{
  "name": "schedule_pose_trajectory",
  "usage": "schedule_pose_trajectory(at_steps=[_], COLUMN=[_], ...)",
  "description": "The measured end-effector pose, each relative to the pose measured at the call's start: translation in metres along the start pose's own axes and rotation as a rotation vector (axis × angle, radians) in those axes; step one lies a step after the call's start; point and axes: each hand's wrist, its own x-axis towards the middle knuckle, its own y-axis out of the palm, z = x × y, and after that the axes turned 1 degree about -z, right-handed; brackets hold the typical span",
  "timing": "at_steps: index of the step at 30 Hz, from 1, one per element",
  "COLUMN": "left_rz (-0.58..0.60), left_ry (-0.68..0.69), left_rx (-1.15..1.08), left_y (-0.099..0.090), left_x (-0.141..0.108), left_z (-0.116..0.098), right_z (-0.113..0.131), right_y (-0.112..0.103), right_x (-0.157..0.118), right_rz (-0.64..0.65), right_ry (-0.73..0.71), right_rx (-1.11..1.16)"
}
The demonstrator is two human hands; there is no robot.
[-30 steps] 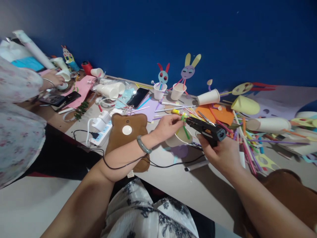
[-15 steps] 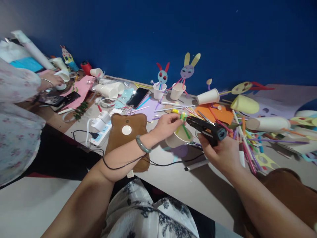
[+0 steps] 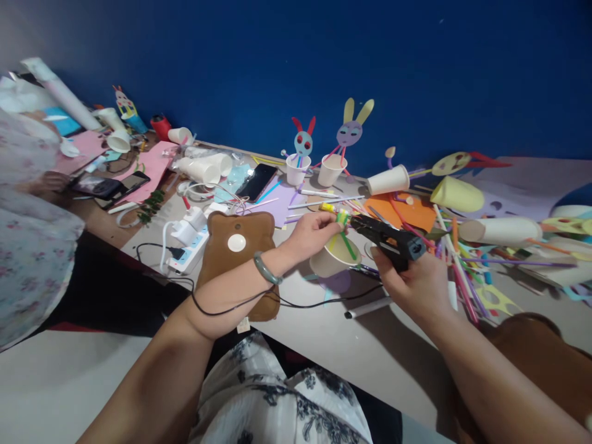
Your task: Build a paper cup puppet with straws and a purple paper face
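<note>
My left hand point(image 3: 315, 234) pinches a green and yellow pipe cleaner point(image 3: 348, 244) at its upper end, above a white paper cup point(image 3: 333, 262). Lower parts of the strip reach down into the cup's mouth. A black hot glue gun point(image 3: 388, 239) is gripped in my right hand point(image 3: 416, 287), its nozzle pointing left, close to the fingertips of my left hand. Whether the nozzle touches the pipe cleaner I cannot tell. From the gun a black cord point(image 3: 324, 306) runs left across my left forearm.
Two paper rabbits in cups point(image 3: 332, 169) stand by the blue wall. A brown bear-shaped pad point(image 3: 240, 246) and a white power strip point(image 3: 192, 250) lie left. Pipe cleaners point(image 3: 462, 271) and tipped cups point(image 3: 502, 232) crowd the right. At far left another person's hand point(image 3: 50, 182) shows.
My hands stay nearly still; the glue gun has shifted very slightly right. The other person's hand has let go of a paper cup and drawn back left.
</note>
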Motion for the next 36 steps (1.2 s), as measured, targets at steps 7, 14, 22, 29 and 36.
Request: schedule_pose_trajectory(at_steps=[7, 14, 22, 29, 36], left_rz=[-0.001, 0.005, -0.007, -0.058, -0.083], left_ry=[-0.019, -0.013, 0.003, 0.024, 0.039], left_rx=[-0.007, -0.017, 0.027, 0.051, 0.082], left_y=[0.0, -0.0011, -0.0012, 0.0001, 0.0003], left_x=[0.0007, 0.0012, 0.0009, 0.0002, -0.0003], left_z=[-0.0003, 0.0021, 0.0002, 0.0013, 0.0006], right_z=[0.0018, 0.001, 0.0008, 0.0006, 0.0045], right_y=[0.0017, 0.0012, 0.0001, 0.0, -0.0026], right_x=[0.0006, 0.0003, 0.0011, 0.0004, 0.0008], right_rz=[-0.023, -0.011, 0.014, 0.011, 0.047], right_ry=[-0.021, -0.02, 0.033, 0.062, 0.077], right_rx=[0.024, 0.008, -0.009, -0.013, -0.024])
